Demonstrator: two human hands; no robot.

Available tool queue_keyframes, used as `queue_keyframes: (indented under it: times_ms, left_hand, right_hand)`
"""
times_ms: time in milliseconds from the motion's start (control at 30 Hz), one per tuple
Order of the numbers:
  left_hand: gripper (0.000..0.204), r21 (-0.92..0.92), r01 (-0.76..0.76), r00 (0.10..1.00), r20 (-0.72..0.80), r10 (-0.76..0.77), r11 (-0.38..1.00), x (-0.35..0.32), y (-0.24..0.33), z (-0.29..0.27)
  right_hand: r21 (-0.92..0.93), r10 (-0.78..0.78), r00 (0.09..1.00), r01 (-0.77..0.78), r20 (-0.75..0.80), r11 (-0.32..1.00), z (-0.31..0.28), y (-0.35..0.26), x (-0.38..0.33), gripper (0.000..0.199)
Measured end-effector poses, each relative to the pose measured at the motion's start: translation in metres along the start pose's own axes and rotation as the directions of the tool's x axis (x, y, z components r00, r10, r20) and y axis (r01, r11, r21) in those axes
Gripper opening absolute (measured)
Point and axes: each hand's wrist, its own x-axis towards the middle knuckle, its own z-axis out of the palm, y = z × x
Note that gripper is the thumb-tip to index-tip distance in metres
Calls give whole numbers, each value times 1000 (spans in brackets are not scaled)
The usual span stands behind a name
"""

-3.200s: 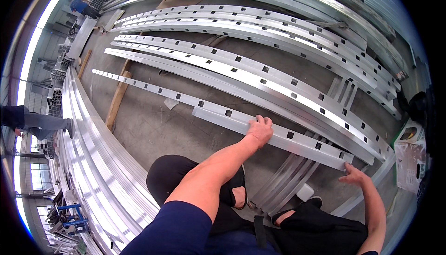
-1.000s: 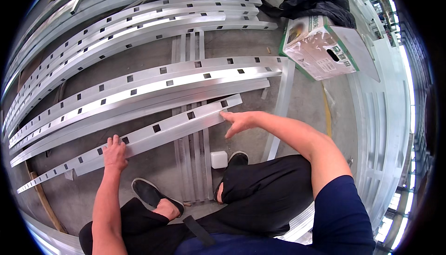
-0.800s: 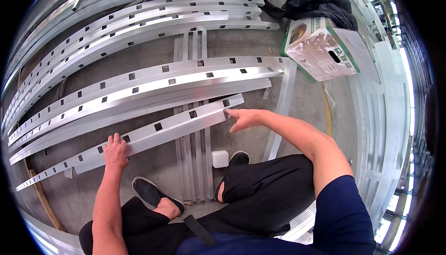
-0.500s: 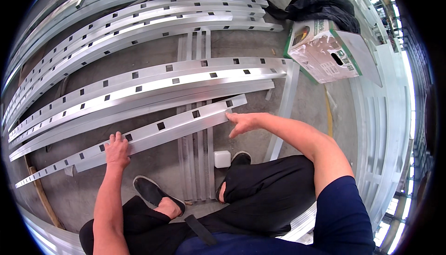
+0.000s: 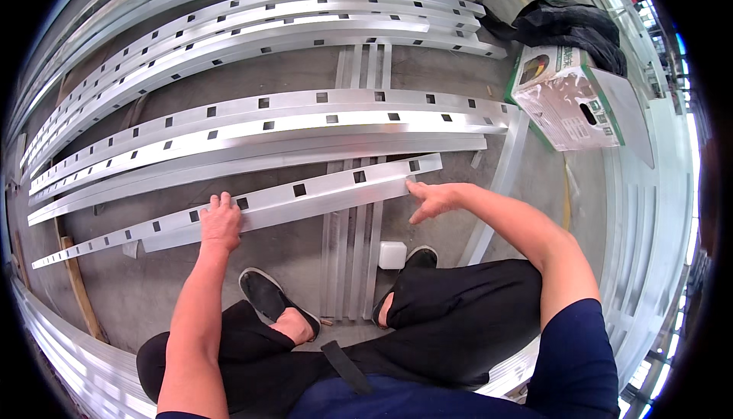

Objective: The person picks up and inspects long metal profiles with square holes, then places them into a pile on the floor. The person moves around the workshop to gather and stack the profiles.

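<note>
A long silver metal profile (image 5: pixel 328 187) with a row of square holes lies slantwise before me, and a plain flat face shows along its near side. My left hand (image 5: pixel 221 220) is closed over it left of its middle, fingers across the upper edge beside a hole. Close to the profile's right end, my right hand (image 5: pixel 437 199) touches the near edge with a fingertip. That hand's thumb points down, apart from the metal. The remaining fingers of my right hand are partly hidden.
More perforated profiles (image 5: pixel 305 125) lie beyond, with another group (image 5: pixel 290 8) farther back. Plain bars (image 5: pixel 347 266) run crosswise underneath. A white box (image 5: pixel 392 255) sits by my right shoe. At right stands an open carton (image 5: pixel 561 110) with black plastic (image 5: pixel 569 30) on top; a wooden strip (image 5: pixel 82 289) lies left.
The whole scene has shifted right in the picture as the view turned. Both hands keep about the same places on the profile.
</note>
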Motion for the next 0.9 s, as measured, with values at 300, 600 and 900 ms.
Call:
queue_keyframes:
  times_ms: [300, 600, 900]
  left_hand:
    - [31, -128, 5, 988, -153, -25, 992, 10, 0, 28]
    - [36, 12, 20, 999, -49, -19, 1000, 18, 3, 23]
    - [36, 2, 19, 996, -87, -19, 1000, 23, 6, 25]
  right_hand:
    - [17, -24, 998, 23, 63, 1000, -1, 0, -2, 112]
    - [60, 13, 1000, -14, 18, 998, 0, 0, -3, 121]
    - [102, 47, 999, -48, 14, 994, -3, 15, 2, 121]
